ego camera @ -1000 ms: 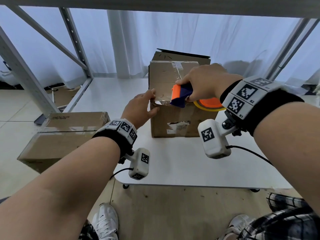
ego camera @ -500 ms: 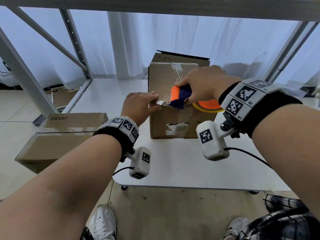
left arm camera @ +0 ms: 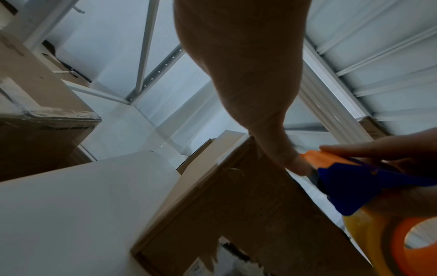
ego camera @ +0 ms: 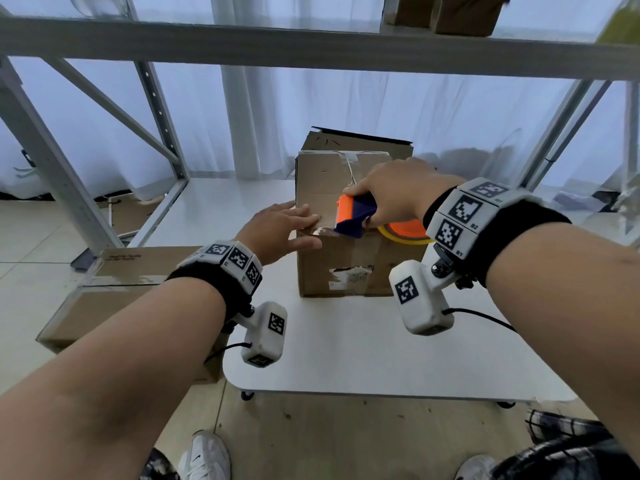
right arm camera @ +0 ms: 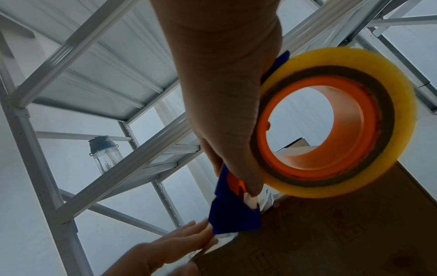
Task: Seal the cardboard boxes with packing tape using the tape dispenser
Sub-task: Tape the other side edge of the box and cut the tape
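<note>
The cardboard box (ego camera: pixel 343 237) stands upright on the white table (ego camera: pixel 346 341), its flaps closed, and the sealing of it looks only just begun. The tape dispenser (ego camera: pixel 355 216) sits at the near top edge, where a short crumpled end of clear tape (ego camera: pixel 323 231) is stuck down. The right hand (ego camera: pixel 391 195) has its fingers wrapped round the dispenser's blue and orange body. The left hand (ego camera: pixel 280 226) lies flat with straight fingers on the box top just left of the dispenser, pressing the tape end and holding nothing. Old tape already runs along the far part of the seam; a fresh strip over the whole top seems still to be pulled and cut. A second box (ego camera: pixel 114 289), glossy with tape along its edge, rests on the floor to the left, probably finished. Another box (ego camera: pixel 356 142) stands behind.

The cardboard is matt brown, creased, with a torn label on its near face. The tape roll (right arm camera: pixel 338 121) is a translucent yellow ring on an orange core, the dispenser hard smooth plastic
</note>
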`<state>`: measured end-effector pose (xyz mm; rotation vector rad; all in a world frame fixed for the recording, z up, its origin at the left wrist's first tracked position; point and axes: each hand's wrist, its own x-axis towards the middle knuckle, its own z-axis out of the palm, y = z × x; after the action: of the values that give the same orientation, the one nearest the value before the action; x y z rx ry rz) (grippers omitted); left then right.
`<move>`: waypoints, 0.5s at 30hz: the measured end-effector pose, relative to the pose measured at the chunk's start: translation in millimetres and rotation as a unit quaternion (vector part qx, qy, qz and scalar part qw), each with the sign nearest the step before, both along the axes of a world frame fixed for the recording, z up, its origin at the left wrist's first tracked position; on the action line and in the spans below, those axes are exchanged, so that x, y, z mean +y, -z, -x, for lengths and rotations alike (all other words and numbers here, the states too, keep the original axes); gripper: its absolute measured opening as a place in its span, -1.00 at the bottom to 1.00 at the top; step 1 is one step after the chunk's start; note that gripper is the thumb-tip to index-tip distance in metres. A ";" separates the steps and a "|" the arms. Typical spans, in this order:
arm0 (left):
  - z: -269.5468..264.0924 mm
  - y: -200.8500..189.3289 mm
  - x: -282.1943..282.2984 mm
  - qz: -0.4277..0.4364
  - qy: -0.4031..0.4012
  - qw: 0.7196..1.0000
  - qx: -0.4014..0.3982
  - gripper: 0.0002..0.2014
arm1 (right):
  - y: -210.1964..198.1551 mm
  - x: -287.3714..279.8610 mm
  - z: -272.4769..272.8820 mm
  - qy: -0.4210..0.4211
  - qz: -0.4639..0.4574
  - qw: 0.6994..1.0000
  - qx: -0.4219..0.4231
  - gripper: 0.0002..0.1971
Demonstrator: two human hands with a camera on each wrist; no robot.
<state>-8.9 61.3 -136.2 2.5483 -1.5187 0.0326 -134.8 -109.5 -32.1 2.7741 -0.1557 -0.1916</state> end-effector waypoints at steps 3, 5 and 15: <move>-3.0 0.6 -1.2 0.039 -0.015 0.994 0.103 -0.56 | -0.5 0.1 -1.9 -0.005 0.016 1.000 -0.004 -0.35; -6.9 8.1 -3.1 0.094 -0.032 0.979 0.177 -0.55 | 0.5 0.1 -2.2 0.000 0.012 1.000 -0.001 -0.36; -5.6 29.6 -4.0 0.197 -0.060 0.959 0.196 -0.66 | 5.6 -1.6 1.1 0.014 -0.006 1.000 -0.024 -0.40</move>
<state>-3.3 57.3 -165.9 2.1638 -1.0837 -0.1326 -135.9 -111.2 -37.7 2.7909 -0.2063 -0.1332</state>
